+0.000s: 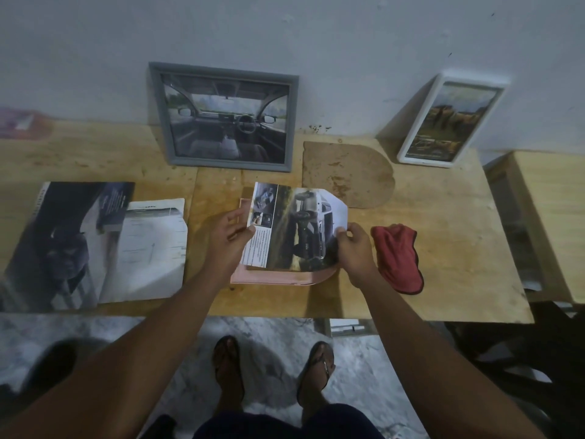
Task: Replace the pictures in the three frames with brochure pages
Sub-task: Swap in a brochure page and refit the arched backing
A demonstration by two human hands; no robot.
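In the head view the left hand (226,240) pinches the left edge of the trimmed brochure page (294,229) and the right hand (356,251) pinches its right edge, fingers curled; the page sits just over the pink frame (275,277) lying flat beneath both sets of fingertips, with the red cloth (399,258) just outside the right fingers. The thin paper may crease under the right pinch or land skewed, baring its clipped corners; the text column beside the left thumb is too small to read
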